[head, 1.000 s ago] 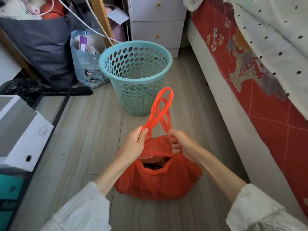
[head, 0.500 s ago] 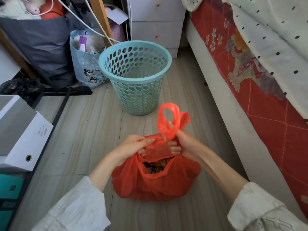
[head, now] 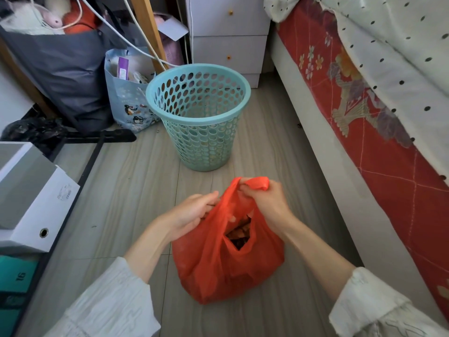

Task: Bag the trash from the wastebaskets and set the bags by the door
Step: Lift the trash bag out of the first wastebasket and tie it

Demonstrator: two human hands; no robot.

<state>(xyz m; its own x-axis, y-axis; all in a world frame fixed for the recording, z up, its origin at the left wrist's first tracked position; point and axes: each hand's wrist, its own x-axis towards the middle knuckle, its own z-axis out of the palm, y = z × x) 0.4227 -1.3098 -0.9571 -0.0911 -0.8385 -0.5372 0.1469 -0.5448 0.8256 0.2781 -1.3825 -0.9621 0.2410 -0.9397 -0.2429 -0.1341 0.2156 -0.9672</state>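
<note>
Two hands are gathering the top of an orange trash bag on a bedroom floor.

A bed (head: 364,98) with a red patterned sheet is running along the right side, and white drawers (head: 228,37) are standing at the far end beside it. A dark grey bag (head: 60,69) and a small blue printed bag (head: 126,103) are leaning at the far left, with a white box (head: 31,198) sitting near left. The teal wastebasket (head: 198,115) is standing upright in the middle, apart from the bag. The orange bag (head: 218,259) is resting on the floor nearer, its mouth gaping on brownish trash. The left hand (head: 192,212) is gripping the bag's left edge, fingers curled; the right hand (head: 264,200) is pinching the bunched handles at the top.
</note>
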